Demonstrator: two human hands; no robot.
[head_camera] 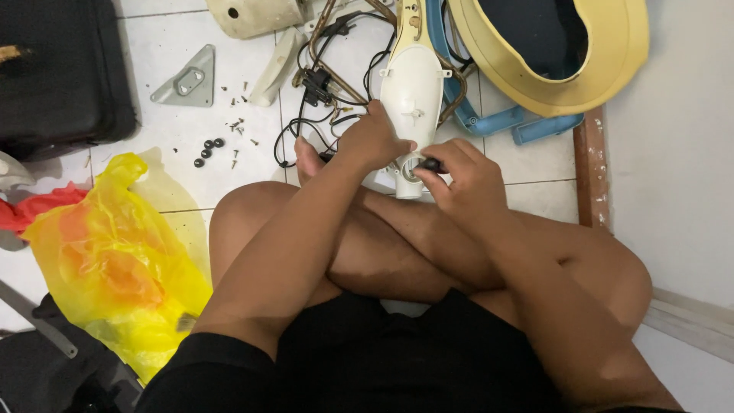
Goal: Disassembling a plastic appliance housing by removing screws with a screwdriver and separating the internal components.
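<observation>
A person sits cross-legged on a white tiled floor [191, 130], bare knees and black shorts filling the near part of the view. Both forearms reach forward over the crossed shins. The left hand [372, 141] is closed around the lower end of a cream plastic housing [411, 84], fingers wrapped over its left edge, holding it steady. The right hand [465, 177] sits just beside it, thumb and fingers pinched on a small black part [431, 164] pressed against the round opening at the near end of the housing. The housing lies lengthwise on the floor just beyond the shins, its narrow far end pointing away from the person.

To the left, beside the knee, lies a crumpled yellow plastic bag [115, 268] with orange showing through it, and a red scrap [30, 210] beyond that. Farther out on the tiles sit several small black rubber rings [208, 149] and scattered screws [237, 122], then a grey triangular metal bracket [187, 80]. Black wires [321, 84] tangle just left of the housing. A black case [61, 69] fills the far left corner. At the far right, a pale yellow curved cover [566, 69] rests over a blue plastic frame [489, 118], next to a wooden threshold strip [590, 168].
</observation>
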